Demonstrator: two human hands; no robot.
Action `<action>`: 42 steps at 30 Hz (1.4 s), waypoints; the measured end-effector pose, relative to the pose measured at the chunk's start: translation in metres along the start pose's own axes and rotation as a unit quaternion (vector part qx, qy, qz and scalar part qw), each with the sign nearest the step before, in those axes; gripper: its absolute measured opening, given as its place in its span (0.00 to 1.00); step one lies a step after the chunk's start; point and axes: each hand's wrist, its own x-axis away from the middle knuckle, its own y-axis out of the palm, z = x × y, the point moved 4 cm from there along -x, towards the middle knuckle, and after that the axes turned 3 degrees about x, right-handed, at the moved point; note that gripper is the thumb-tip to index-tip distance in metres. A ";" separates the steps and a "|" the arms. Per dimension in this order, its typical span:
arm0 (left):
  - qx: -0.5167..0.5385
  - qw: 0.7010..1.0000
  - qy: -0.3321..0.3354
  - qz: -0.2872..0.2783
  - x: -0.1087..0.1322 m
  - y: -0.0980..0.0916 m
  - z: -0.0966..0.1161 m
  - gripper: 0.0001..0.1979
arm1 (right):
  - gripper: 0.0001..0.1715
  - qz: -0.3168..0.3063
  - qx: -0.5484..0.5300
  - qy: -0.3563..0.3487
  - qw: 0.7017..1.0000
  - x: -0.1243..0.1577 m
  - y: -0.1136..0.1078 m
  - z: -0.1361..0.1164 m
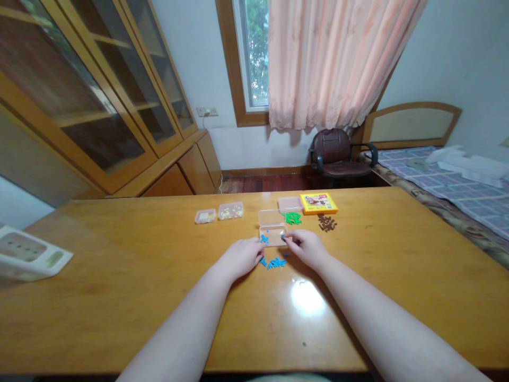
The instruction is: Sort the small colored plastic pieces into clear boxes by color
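Small blue plastic pieces [277, 263] lie on the glossy brown wooden table [159, 297], nearer than an open clear plastic box [273, 237] holding more. At its right end the right hand [306, 246] bunches its fingertips; the left hand [245, 258] curls beside the pieces; I can't tell whether either grips.

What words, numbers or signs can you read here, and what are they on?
None can be read for sure.
Yellow box: big dark print and a small red patch on top, too blurred to read.
White plastic object at the left edge: a greenish patch, maybe a label, too blurred to make out any words.
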 end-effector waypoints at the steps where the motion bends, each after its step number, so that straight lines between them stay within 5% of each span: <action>1: 0.001 1.000 0.000 0.002 0.000 0.000 0.000 0.06 | 0.14 0.015 -0.001 0.013 1.000 0.000 -0.001 0.002; 11: -0.009 1.000 -0.011 0.005 -0.002 0.004 -0.002 0.09 | 0.17 -0.044 -0.013 0.066 0.997 -0.005 0.007 0.015; 19: 0.042 0.994 -0.021 0.103 -0.007 -0.009 -0.002 0.10 | 0.16 -0.094 -0.001 0.032 0.995 -0.004 0.008 0.005; 36: 0.097 0.993 0.059 -0.015 -0.001 -0.002 -0.002 0.07 | 0.17 -0.143 0.022 -0.005 0.989 -0.001 0.010 -0.001; 42: 0.087 0.995 0.038 -0.008 -0.004 0.002 -0.001 0.04 | 0.20 -0.207 0.016 -0.098 0.973 0.004 0.016 -0.016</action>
